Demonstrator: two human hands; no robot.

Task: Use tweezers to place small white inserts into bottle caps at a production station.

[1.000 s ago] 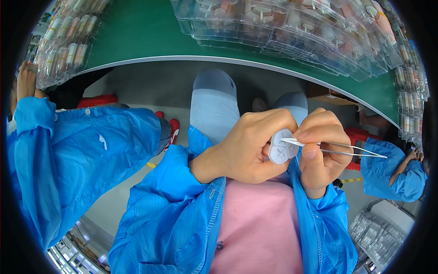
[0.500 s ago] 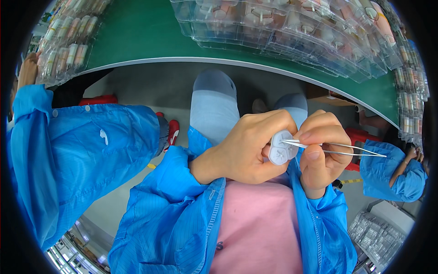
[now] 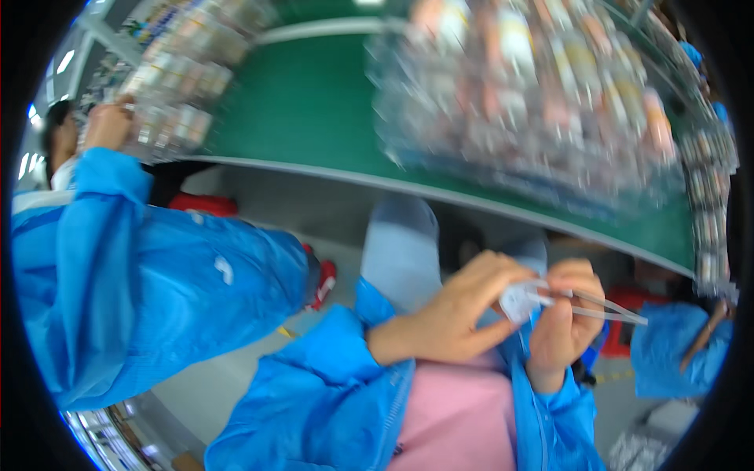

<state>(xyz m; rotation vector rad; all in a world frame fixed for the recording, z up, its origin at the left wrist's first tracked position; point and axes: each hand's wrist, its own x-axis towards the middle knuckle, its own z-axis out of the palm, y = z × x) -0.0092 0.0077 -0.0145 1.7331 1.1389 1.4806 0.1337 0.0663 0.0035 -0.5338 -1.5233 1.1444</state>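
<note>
Left hand (image 3: 463,304) curling around one small, white, rounded plastic piece (image 3: 515,304), right hand (image 3: 567,310) pinching slender, silvery metal tweezers (image 3: 613,307).

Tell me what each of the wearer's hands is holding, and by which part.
The left hand holds a pale piece around its sides, end face showing; the right hand pinches tweezers nearer their tips than their joined end.

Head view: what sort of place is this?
Likely a factory assembly or packing floor: a green workbench, clear plastic trays of pink and white pieces, and blue-jacketed co-workers nearby.
</note>
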